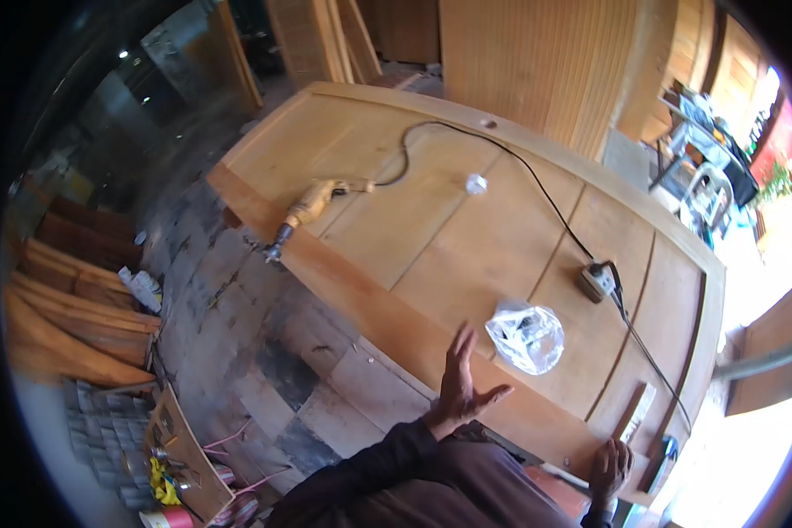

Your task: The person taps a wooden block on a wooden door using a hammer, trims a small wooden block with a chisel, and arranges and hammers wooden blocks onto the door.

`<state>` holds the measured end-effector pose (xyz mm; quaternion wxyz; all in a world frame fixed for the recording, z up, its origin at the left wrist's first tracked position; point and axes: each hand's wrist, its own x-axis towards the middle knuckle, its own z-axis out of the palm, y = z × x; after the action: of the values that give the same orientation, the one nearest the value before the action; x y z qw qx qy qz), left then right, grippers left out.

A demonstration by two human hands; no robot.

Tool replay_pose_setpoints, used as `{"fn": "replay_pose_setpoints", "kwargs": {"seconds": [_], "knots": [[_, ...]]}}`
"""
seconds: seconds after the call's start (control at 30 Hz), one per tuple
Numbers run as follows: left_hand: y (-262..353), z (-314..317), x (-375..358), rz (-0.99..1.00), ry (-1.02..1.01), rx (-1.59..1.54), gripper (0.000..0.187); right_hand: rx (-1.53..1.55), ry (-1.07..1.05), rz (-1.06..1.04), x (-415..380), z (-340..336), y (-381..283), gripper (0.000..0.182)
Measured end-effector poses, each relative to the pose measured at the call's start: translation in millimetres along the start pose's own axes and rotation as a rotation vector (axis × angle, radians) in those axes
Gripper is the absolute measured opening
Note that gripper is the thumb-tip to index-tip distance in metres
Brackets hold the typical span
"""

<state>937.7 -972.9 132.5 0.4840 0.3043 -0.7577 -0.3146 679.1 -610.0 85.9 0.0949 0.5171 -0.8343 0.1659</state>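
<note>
My left hand [468, 392] is raised with fingers and thumb spread, holding nothing, above the near edge of a panelled wooden door [431, 255] that lies flat. Just beyond it sits a clear plastic bag [526, 338] with small dark items inside. My right hand [611, 470] rests on the door's near right corner, fingers laid on the wood, beside a short light-coloured strip [636, 411]. To its right is a dark object [663, 464] I cannot make out. A yellow power drill [311, 204] lies toward the far left, its chuck over the edge.
A power cord [537, 176] runs from the drill to an extension socket [598, 282] on the door. A small crumpled white piece [476, 184] lies mid-panel. Wooden boards [84, 304] and an open box of odds and ends [185, 453] are on the left; a plastic chair [706, 194] stands far right.
</note>
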Motion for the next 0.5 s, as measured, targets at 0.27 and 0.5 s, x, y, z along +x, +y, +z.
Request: {"fn": "replay_pose_setpoints", "kwargs": {"seconds": [0.27, 0.5], "knots": [[-45.5, 61.1, 34.6, -0.341, -0.318, -0.226, 0.035, -0.143, 0.013, -0.177, 21.9, -13.5, -10.6, 0.019], [-67.6, 31.2, 98.0, -0.250, -0.124, -0.403, 0.022, -0.036, 0.073, 0.151, 67.7, 7.2, -95.2, 0.048]]}}
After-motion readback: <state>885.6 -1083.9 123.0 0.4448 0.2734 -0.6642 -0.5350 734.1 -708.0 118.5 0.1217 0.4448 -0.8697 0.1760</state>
